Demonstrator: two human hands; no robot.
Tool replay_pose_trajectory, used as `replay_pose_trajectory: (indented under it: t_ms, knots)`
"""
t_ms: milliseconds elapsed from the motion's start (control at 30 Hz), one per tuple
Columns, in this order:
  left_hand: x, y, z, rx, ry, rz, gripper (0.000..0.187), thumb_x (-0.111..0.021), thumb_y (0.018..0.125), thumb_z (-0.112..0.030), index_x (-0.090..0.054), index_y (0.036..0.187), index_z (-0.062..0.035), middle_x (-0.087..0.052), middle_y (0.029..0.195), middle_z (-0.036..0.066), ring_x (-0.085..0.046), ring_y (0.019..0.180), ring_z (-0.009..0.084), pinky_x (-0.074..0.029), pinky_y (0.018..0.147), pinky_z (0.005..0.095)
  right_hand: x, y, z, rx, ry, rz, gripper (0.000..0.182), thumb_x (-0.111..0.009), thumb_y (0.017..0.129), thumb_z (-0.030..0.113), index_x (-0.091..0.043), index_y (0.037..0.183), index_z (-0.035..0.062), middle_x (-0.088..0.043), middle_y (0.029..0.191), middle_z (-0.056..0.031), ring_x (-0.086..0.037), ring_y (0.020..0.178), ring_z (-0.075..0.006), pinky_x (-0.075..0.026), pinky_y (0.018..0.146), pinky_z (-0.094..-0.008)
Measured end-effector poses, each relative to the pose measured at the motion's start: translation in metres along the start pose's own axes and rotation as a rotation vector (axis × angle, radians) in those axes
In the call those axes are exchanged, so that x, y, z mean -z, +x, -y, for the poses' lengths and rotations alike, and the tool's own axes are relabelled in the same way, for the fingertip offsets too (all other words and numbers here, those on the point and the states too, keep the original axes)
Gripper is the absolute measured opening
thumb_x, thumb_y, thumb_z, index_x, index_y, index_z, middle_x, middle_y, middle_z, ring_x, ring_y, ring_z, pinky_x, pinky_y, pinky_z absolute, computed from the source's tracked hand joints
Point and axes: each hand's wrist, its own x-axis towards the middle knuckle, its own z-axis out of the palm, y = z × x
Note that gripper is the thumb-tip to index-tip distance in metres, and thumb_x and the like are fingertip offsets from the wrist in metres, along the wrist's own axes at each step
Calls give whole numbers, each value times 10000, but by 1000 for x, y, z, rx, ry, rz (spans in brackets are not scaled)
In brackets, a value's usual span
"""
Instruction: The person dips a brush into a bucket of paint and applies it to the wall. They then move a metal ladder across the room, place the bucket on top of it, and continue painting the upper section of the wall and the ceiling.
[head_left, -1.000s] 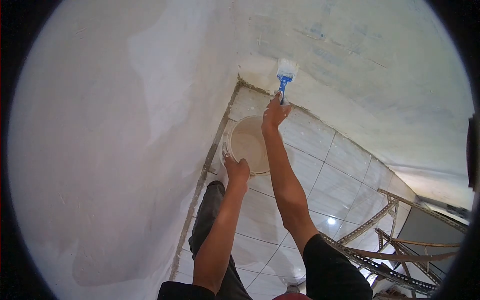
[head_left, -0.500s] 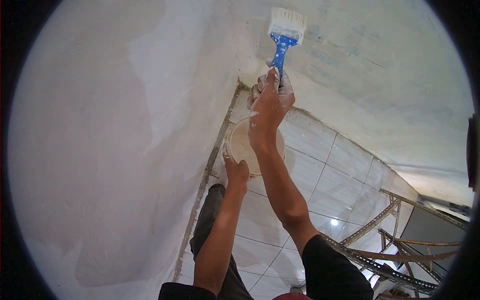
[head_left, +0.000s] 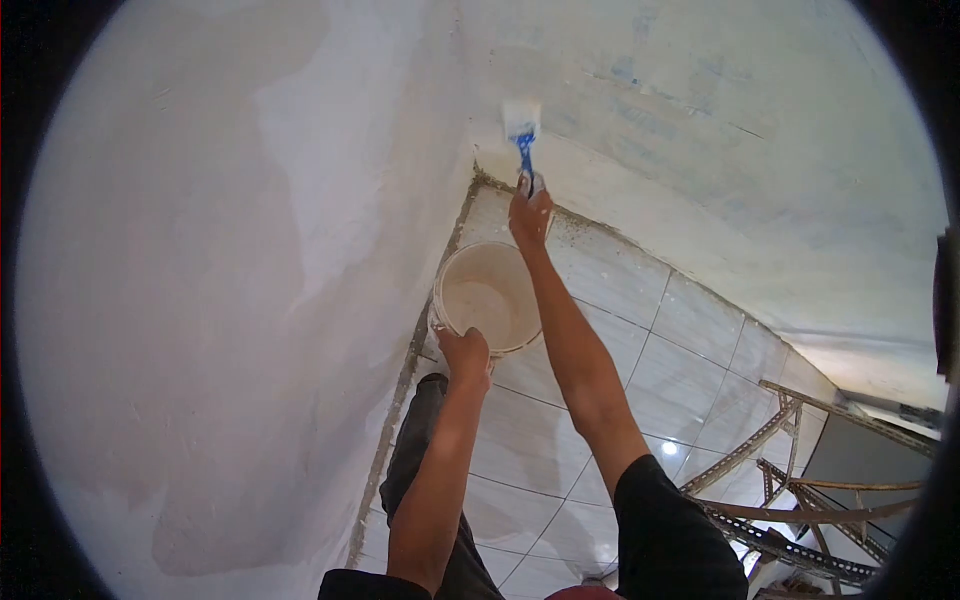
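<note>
A paintbrush (head_left: 525, 142) with a blue handle and pale bristles is in my right hand (head_left: 531, 210), whose fingers are wrapped round the lower handle. Its bristles overlap the far wall (head_left: 680, 130) low down near the corner, and the brush is slightly blurred. My left hand (head_left: 464, 352) grips the near rim of a white bucket (head_left: 450, 275), thumb over the edge. Pale liquid shows in the bottom of the bucket. White smears mark the fingers of both hands.
The left wall (head_left: 220, 300) has patchy white areas and meets the far wall at a corner. Light floor tiles (head_left: 690, 375) run beneath. A metal frame of perforated bars (head_left: 790, 545) stands at the lower right. My dark trouser leg (head_left: 410, 430) is beside the left wall.
My right hand has moved the paintbrush down and slightly left, farther out toward the wall. The bucket has shifted a little left and more of its inside shows.
</note>
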Motion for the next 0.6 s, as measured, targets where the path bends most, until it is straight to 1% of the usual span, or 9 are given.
replay_pose_trajectory:
  t_ms: [67, 133, 200, 267, 300, 367, 467, 533, 600]
  knots:
    - [4, 8, 11, -49, 93, 10, 534, -388, 722, 103, -325, 1243, 5, -445, 1217, 197, -496, 1092, 276, -418, 900, 347, -4, -14, -15, -418, -115, 137, 289, -469, 895, 240, -542, 996, -21, -587, 742, -206, -562, 610, -348, -427, 581, -419]
    - [0, -11, -6, -19, 94, 14, 531, -384, 726, 101, -326, 1244, 2, -448, 1210, 194, -504, 1081, 266, -446, 858, 338, 6, -19, 1, -423, -71, 168, 331, -482, 887, 264, -514, 991, -49, -569, 752, -216, -558, 700, -352, -427, 659, -423]
    - [0, -10, 1, 15, 97, 27, 528, -381, 729, 99, -328, 1245, -2, -452, 1204, 191, -511, 1071, 256, -475, 815, 329, 10, -22, 9, -595, 43, 131, 279, -491, 898, 250, -608, 849, 2, -469, 508, -36, -418, 428, -124, -319, 418, -301]
    - [8, 17, 37, -309, 154, 57, 542, -412, 758, 28, -292, 1281, -45, -443, 1179, 158, -539, 1005, 277, -558, 650, 411, 32, -19, 43, -484, 115, 102, 280, -502, 900, 259, -596, 839, 3, -449, 514, -11, -394, 424, -96, -297, 403, -275]
    - [6, 14, 33, -309, 153, 67, 542, -412, 758, 28, -292, 1281, -45, -443, 1179, 158, -539, 1005, 277, -558, 650, 411, 47, -15, 72, -377, 193, 78, 283, -513, 902, 268, -584, 828, 4, -429, 519, 14, -370, 419, -68, -274, 387, -250]
    - [1, -2, 19, 29, 80, 98, 553, -411, 759, 27, -278, 1283, -85, -442, 1186, 145, -522, 1037, 277, -546, 633, 410, 75, 7, 140, -250, 399, -19, 287, -518, 909, 281, -569, 831, 10, -395, 527, 50, -339, 422, -27, -243, 374, -212]
    - [-6, -25, 7, 29, 138, 102, 550, -400, 771, 11, -260, 1283, -131, -439, 1190, 133, -538, 1011, 268, -539, 587, 374, 107, 40, 188, -176, 546, -156, 285, -497, 916, 292, -556, 870, 16, -393, 548, 48, -349, 455, -31, -257, 407, -214]
    - [-7, -24, 8, 20, 139, 123, 581, -390, 755, 49, -247, 1300, -91, -436, 1209, 153, -535, 1022, 275, -541, 622, 366, 113, 60, 191, -119, 567, -214, 288, -482, 917, 297, -546, 895, 17, -406, 567, 34, -367, 481, -48, -280, 437, -227]
    - [-8, -21, 11, 12, 142, 142, 613, -380, 738, 86, -234, 1318, -51, -432, 1227, 173, -532, 1033, 281, -543, 657, 358, 116, 74, 187, -493, 606, -152, 279, -514, 912, 298, -563, 878, 26, -383, 524, 55, -337, 411, -37, -245, 362, -199]
